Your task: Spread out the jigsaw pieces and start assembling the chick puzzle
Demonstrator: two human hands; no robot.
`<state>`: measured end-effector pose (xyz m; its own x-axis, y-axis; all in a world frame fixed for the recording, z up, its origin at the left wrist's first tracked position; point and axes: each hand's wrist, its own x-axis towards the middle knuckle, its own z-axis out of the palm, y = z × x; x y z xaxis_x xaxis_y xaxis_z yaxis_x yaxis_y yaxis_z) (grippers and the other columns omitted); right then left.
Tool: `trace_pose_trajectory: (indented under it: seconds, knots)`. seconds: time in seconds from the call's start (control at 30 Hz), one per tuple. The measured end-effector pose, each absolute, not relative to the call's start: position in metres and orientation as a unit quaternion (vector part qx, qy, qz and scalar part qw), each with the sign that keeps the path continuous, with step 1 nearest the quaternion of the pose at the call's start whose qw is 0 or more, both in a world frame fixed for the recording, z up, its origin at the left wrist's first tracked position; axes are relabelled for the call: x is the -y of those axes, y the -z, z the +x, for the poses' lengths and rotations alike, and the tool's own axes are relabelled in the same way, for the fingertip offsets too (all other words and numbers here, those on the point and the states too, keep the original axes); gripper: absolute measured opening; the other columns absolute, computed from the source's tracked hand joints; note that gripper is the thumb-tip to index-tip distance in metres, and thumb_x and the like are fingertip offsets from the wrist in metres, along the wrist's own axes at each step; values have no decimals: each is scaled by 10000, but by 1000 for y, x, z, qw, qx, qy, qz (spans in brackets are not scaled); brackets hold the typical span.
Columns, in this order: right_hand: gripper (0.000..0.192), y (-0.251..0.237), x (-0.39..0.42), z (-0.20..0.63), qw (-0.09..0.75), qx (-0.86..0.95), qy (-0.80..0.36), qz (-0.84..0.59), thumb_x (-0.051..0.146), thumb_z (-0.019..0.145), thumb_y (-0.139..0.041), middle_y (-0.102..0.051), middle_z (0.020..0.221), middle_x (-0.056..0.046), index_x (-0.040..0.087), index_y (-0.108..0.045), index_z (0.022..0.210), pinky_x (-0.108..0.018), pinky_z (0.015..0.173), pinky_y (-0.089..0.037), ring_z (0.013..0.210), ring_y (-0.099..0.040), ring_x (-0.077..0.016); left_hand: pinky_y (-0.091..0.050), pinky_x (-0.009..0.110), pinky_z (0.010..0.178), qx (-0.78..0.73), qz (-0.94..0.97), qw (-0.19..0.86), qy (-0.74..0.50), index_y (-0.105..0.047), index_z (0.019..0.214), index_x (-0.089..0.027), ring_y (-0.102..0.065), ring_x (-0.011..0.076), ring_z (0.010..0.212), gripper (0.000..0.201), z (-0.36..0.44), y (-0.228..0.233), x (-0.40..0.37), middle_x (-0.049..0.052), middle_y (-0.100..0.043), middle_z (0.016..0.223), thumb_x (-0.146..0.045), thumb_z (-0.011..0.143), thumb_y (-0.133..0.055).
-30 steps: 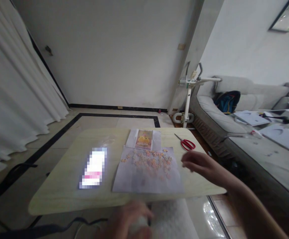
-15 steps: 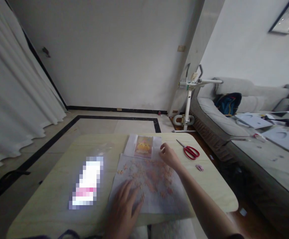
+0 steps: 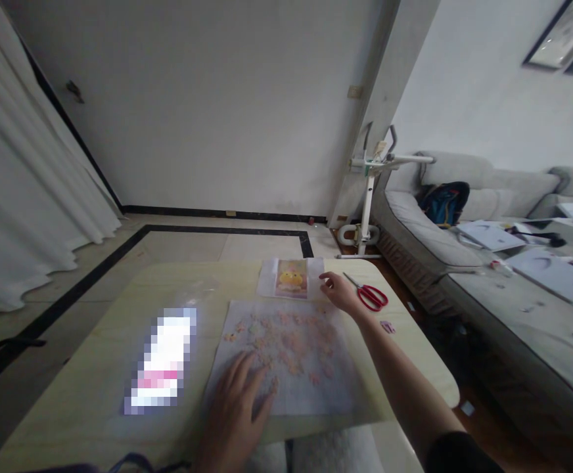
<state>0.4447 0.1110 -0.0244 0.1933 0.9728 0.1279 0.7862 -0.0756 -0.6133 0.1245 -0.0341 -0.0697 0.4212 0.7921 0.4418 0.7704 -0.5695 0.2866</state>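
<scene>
The left hand (image 3: 237, 401) lies flat on the near edge of the white sheet (image 3: 311, 394), fingers spread and stretched forward, palm down, holding nothing. Its fingertips touch the nearest of the small pink and yellow pieces (image 3: 286, 341) scattered over the sheet's middle and far half.

The right hand (image 3: 340, 292) reaches past the sheet's far right corner to the card (image 3: 291, 278). This card shows a yellow figure on a pink ground and lies just beyond the sheet's far edge, inside a clear sleeve. The fingers are loosely curled and point toward the card's right edge; whether they pinch the sleeve or only touch it cannot be told, as the hand is small and somewhat blurred.

The sheet lies flat in the middle of the pale wooden table (image 3: 94, 341), its near edge close to the table's near edge. Red-handled scissors (image 3: 370, 295) lie on the table just right of the right hand. A small pink scrap (image 3: 388, 326) lies near the table's right edge, beside the right forearm. Left of the sheet a pixelated white and pink patch (image 3: 161, 361) covers part of the tabletop.

Beyond the table are a tiled floor with a black border, a white curtain (image 3: 25, 190) at left and a grey sofa (image 3: 444, 230) at right with a blue bag (image 3: 444, 202) on it.
</scene>
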Motion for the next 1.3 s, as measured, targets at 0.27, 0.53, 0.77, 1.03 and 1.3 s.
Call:
trace_pose_trajectory:
  seconds: [0.27,0.53,0.77,1.03,1.3]
  knots:
    - [361,29,-122,444,267,630,-150,-714,131,793,-563,-711,855,-61,147,-663,1140,-245,686,-448,746,-636,-167,-508,475,972,-467,838,36,-280,-639,1150,-258,-507,285,1247,295,130,69,29,70,-548,1333,-332,874,-567]
    - [281,30,-127,441,265,641,-132,-708,134,816,-543,-712,945,-82,167,-716,1035,-259,768,-457,830,-639,-177,-435,536,1014,-462,820,43,-336,-591,1186,-228,-443,321,1284,369,126,62,21,109,-505,1358,-298,825,-607]
    - [280,24,-113,450,296,617,-87,-724,227,827,-556,-633,941,-101,156,-706,1053,-304,777,-453,791,-611,-190,-455,438,978,-514,697,76,-494,-586,1100,-162,-558,250,1128,253,131,0,-58,118,-618,1148,-281,900,-487]
    - [215,15,-90,458,336,629,-94,-695,281,848,-510,-632,784,-49,164,-687,879,-282,649,-438,677,-566,-172,-470,427,934,-514,767,135,-358,-665,947,-162,-620,275,1009,292,121,-22,-136,111,-692,1014,-360,832,-485]
    - [168,15,-73,451,300,688,-179,-636,274,807,-592,-610,752,-27,179,-718,865,-259,609,-408,638,-523,-145,-519,456,855,-682,584,124,-421,-657,996,-170,-648,283,943,320,66,-31,-151,81,-694,976,-414,836,-524]
